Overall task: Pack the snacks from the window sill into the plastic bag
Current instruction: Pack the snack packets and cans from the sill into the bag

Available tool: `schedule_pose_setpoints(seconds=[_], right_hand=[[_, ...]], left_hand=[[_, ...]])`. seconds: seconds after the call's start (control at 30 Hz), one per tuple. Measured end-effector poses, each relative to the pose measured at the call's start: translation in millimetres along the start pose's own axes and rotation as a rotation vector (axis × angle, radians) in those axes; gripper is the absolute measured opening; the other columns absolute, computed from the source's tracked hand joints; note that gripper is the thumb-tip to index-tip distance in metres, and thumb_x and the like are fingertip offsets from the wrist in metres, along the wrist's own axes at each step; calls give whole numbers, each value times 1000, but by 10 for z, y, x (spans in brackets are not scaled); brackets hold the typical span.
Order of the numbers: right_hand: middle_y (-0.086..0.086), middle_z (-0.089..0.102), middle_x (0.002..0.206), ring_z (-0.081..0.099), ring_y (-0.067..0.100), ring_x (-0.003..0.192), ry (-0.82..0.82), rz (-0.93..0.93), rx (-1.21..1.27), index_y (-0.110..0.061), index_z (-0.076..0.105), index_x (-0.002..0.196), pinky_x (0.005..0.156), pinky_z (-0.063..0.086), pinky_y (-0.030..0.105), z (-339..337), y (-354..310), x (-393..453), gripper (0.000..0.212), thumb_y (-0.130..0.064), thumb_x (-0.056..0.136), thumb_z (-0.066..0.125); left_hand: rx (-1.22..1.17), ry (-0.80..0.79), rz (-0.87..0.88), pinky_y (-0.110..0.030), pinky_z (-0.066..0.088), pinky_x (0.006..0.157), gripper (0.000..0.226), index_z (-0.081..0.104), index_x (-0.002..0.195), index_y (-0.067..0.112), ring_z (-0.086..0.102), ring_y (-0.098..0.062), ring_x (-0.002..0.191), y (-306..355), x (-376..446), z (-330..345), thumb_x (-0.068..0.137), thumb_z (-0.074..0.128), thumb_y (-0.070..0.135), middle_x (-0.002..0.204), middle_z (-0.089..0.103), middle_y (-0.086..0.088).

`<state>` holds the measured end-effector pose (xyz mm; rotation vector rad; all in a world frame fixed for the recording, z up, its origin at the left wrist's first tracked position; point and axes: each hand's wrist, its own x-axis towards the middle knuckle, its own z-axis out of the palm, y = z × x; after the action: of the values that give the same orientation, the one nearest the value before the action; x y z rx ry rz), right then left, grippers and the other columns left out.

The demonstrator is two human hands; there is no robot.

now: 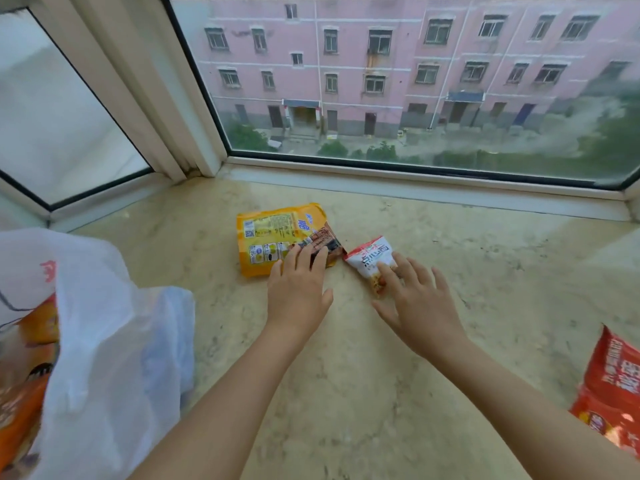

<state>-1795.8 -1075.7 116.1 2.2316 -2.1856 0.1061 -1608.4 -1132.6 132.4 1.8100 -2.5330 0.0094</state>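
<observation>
A: Both hands are down on the window sill. The left hand lies flat, fingers straight, on the small dark packet atop the yellow packet. The right hand, fingers spread, touches the white sachet.

B: Neither is gripping yet?

A: No. The risk, I think, is the dark packet sliding off the slick yellow one when lifted. And the plastic bag, slumped at the left with snacks inside, may sag closed. The red packet at far right could be overlooked.
</observation>
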Motion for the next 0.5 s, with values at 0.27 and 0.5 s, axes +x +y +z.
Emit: schedule_pose_setpoints(seconds=[0.27,0.5], right_hand=[[14,39,147,48,38,121,-77,93,21,-28,48,137,93,38,52,287,-109,425,63,-54,81,57],[17,56,126,58,39,90,32,113,61,-20,63,118,69,42,45,242,-172,340,52,-17,67,71]], left_hand=[[3,-5,16,-44,26,108,60,27,147,37,26,-31,141,-63,473,374,93,51,45,155,26,-11],[42,129,41,-34,51,64,61,65,120,31,64,-27,82,-63,389,409,62,84,27,97,66,-10]])
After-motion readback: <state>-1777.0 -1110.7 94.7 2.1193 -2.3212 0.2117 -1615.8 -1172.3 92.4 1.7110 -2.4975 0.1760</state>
